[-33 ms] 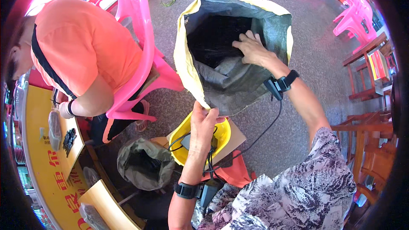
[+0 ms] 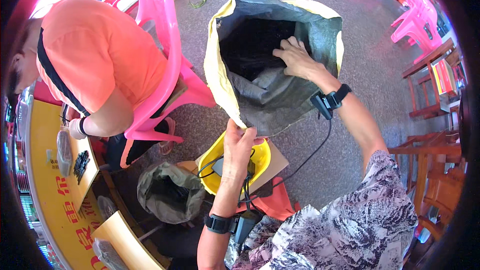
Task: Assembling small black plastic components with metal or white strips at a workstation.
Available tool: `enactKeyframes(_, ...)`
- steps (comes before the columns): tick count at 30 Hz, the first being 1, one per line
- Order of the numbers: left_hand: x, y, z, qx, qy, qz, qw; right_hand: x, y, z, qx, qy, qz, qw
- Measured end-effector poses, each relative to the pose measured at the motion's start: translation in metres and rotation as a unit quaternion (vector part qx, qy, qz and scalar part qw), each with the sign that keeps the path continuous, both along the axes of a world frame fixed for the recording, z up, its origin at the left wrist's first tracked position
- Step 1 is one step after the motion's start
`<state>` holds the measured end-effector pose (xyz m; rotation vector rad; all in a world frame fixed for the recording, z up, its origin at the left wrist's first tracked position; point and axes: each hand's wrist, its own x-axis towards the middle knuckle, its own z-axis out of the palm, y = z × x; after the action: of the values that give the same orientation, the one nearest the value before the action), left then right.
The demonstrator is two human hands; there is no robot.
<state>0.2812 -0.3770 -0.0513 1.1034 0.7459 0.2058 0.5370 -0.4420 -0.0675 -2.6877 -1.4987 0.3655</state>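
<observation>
A large sack (image 2: 272,105), yellow outside and grey inside, stands with its mouth wide in front of me. My left hand (image 2: 238,145) pinches its near rim between thumb and fingers. Inside the mouth, my right hand (image 2: 297,60) reaches in from the right with its fingers apart and bent, holding nothing that I can see. Its fingertips are at the edge of a black mass (image 2: 257,45) deep in the sack, too dark to make out. Below my left hand is a yellow basin (image 2: 262,157) with black cables and a dark box-shaped device in it.
A smaller grey-green sack (image 2: 150,195) stands at lower left. Left of me, a person in an orange shirt (image 2: 100,55) sits on a pink chair (image 2: 172,45) at a yellow-sided bench (image 2: 50,180) bearing small black pieces (image 2: 81,166). Wooden furniture (image 2: 435,150) lines the right. A cable hangs from my right wrist.
</observation>
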Motion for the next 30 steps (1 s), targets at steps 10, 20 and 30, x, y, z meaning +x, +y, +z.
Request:
enactKeyframes(10,-0.001,0.001,0.0,-0.016,0.009,-0.003,1.0,0.018,-0.034,0.012,0.214,0.063,0.032,0.974)
enactKeyframes(20,-0.004,0.001,-0.005,-0.005,0.014,-0.003,1.0,0.005,-0.063,0.037,0.299,0.204,0.0,0.932)
enactKeyframes(30,0.006,-0.03,0.033,0.293,0.019,0.063,0.954,-0.063,-0.076,0.062,0.438,0.551,-0.094,0.704)
